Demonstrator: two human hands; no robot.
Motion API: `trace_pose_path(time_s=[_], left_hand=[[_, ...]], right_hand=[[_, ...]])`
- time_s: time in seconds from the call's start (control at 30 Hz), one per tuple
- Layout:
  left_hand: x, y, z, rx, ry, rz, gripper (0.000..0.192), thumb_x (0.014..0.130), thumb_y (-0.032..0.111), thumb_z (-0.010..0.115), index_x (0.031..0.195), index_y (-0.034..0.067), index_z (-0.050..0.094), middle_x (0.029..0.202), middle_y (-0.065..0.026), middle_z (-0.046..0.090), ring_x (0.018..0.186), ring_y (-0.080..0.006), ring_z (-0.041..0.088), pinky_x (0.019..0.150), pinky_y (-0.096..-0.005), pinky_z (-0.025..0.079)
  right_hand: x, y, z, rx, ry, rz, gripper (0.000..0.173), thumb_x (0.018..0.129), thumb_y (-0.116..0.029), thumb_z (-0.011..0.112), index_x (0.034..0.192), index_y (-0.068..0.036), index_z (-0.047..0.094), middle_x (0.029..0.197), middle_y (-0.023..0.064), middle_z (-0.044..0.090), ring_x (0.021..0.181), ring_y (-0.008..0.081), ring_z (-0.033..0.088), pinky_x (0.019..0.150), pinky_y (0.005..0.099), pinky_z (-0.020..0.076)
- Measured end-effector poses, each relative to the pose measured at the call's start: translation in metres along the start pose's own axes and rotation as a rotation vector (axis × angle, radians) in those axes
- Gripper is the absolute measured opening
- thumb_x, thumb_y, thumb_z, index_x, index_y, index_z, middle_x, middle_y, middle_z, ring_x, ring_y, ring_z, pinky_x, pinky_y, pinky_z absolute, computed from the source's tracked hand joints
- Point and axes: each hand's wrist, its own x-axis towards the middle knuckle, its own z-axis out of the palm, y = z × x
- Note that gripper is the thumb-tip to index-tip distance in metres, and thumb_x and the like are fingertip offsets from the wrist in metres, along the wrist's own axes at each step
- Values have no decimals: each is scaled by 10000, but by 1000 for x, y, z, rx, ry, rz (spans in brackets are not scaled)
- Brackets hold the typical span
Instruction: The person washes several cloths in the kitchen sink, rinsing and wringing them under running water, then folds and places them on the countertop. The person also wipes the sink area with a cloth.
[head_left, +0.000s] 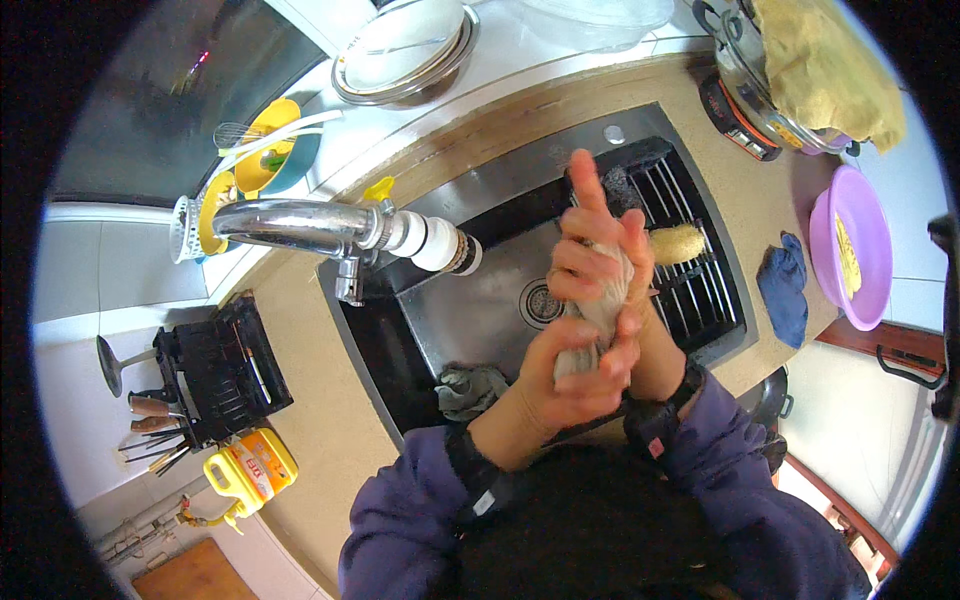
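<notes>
A light grey cloth is bunched lengthwise between my two hands above the sink. My left hand wraps around its lower end. Higher up, my right hand grips the other end, its index finger stretched out away from me. Beneath them lies the dark sink basin with a round drain strainer. A crumpled grey-green rag lies at the near edge of the basin, left of my left forearm. Part of the cloth is hidden by my fingers.
A chrome faucet reaches over the sink's left side. A yellowish sponge or scrubber sits on the metal rack. To the right are a blue cloth and a purple basin. Knife block and yellow jug stand left.
</notes>
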Motion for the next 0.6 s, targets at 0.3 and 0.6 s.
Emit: trace_pose_path(time_s=[0.3,0.6], left_hand=[[-26,9,43,478,568,-242,122,852,220,497,888,115,445,503,57,333,351,-23,257,326,-177,187],[-27,25,-76,1117,1053,142,161,777,131,543,897,75,451,485,-14,414,360,-120,396,328,-246,263]], right_hand=[[3,0,45,-418,787,333,373,924,-384,310,764,-103,497,424,-55,263,329,71,262,369,244,283],[-22,17,-20,-707,1278,330,291,865,-344,471,709,-98,459,436,-25,267,340,107,262,353,263,256]])
